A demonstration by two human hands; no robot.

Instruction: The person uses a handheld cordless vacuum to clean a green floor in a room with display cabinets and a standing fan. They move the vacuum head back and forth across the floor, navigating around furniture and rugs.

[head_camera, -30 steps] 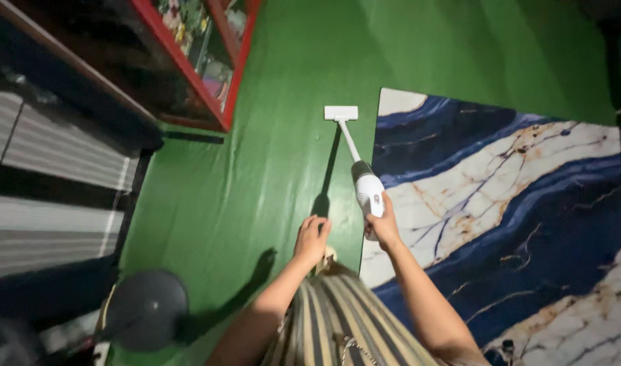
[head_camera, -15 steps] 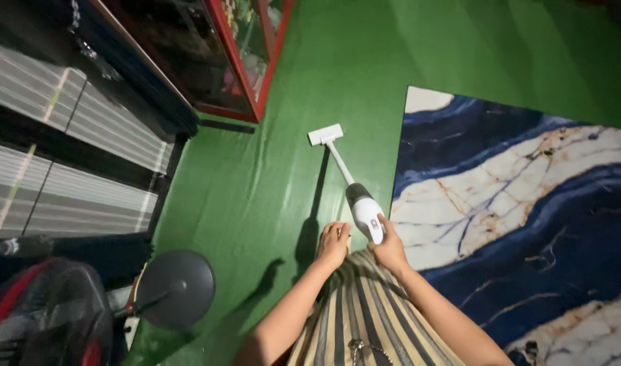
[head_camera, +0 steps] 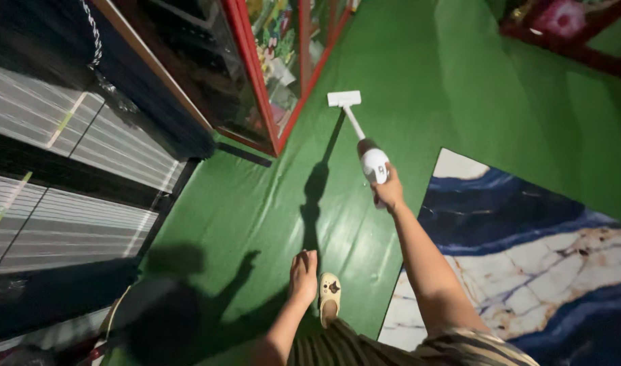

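- Far left of both hands: dark striped surface (head_camera: pixel 59 183), grey and black bands; a dark round shape (head_camera: pixel 154 318) low beside it, too blurred to identify.
- Up and left of the right hand: red-framed glass cabinet (head_camera: pixel 256 74) with coloured items inside.
- Left hand (head_camera: pixel 303 275): hangs low over the green floor (head_camera: pixel 256 203), holds nothing, fingers loosely curled together; just right of it a pale yellow clog (head_camera: pixel 329 297).
- Right hand (head_camera: pixel 390 190): arm stretched forward, fingers wrapped around the handle of the white stick vacuum (head_camera: pixel 375 164).
- Vacuum tube runs up and left from that hand; its flat white floor head (head_camera: pixel 343 99) sits on the green floor, near the cabinet base.
- Right of the right arm: blue and white marble-pattern mat (head_camera: pixel 527 237) lying on the floor.
- Bottom, between the arms: striped garment (head_camera: pixel 364 346).
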